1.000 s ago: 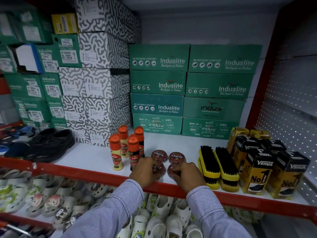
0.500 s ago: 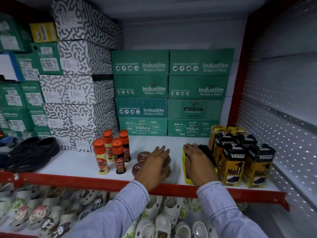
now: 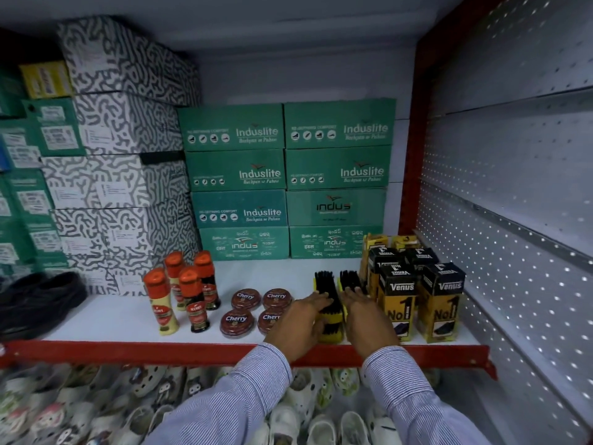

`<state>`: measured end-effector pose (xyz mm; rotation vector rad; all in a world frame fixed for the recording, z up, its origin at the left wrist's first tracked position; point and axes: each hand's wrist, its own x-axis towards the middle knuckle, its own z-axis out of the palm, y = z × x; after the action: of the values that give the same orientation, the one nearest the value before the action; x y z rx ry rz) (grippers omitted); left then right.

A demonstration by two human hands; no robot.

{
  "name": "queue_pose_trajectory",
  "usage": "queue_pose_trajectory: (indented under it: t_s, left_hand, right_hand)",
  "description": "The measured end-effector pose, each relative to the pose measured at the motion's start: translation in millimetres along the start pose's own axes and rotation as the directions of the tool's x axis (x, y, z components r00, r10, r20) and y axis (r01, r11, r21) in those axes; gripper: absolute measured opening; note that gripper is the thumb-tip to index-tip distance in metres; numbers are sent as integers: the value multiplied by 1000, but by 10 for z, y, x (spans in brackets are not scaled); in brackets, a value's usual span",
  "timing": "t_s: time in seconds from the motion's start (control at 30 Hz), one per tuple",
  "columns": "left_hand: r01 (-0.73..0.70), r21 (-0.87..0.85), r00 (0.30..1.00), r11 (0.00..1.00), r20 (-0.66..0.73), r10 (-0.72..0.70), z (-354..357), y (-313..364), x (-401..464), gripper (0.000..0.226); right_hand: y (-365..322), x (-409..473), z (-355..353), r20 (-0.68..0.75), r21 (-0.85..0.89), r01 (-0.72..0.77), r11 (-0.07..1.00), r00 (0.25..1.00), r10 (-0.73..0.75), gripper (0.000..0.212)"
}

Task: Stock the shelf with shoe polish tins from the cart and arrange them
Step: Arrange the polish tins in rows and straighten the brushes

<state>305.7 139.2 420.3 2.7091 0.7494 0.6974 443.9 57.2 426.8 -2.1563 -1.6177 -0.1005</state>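
Four round maroon "Cherry" polish tins (image 3: 245, 299) lie flat in a two-by-two block on the white shelf (image 3: 112, 316), with one front tin (image 3: 236, 322) near the red edge. The front right tin (image 3: 269, 318) is partly behind my left hand (image 3: 298, 324). That hand lies with fingers stretched over the left yellow shoe brush (image 3: 330, 327). My right hand (image 3: 367, 319) rests flat on the second brush (image 3: 350, 279) beside it. Neither hand touches a tin. No cart is in view.
Orange-capped liquid polish bottles (image 3: 189, 293) stand left of the tins. Yellow-black Venus boxes (image 3: 439, 303) crowd the right end by the perforated wall (image 3: 513, 252). Green shoe boxes (image 3: 285, 181) and patterned boxes (image 3: 112, 155) fill the back. Black shoes (image 3: 38, 303) sit at the left, white clogs (image 3: 288, 409) below.
Both hands left the tins and moved right: the right hand went first to the brushes, then the left hand lifted off the tins and landed on the left brush.
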Motion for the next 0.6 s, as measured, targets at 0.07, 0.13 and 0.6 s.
queue_pose_trajectory:
  t_s: [0.07, 0.13, 0.6]
  left_hand:
    - [-1, 10, 1000, 1000, 1, 1, -20, 16, -18, 53]
    - [-4, 28, 1000, 1000, 11, 3, -52, 32, -30, 54]
    - [-173, 238, 984, 956, -3, 179, -29, 925, 373, 98]
  right_hand:
    - [-3, -9, -12, -1, -6, 8, 1000, 1000, -8, 64]
    - [-20, -22, -45, -8, -7, 24, 1000, 1000, -24, 61]
    - [474, -251, -912, -451, 41, -200, 979, 871, 196, 49]
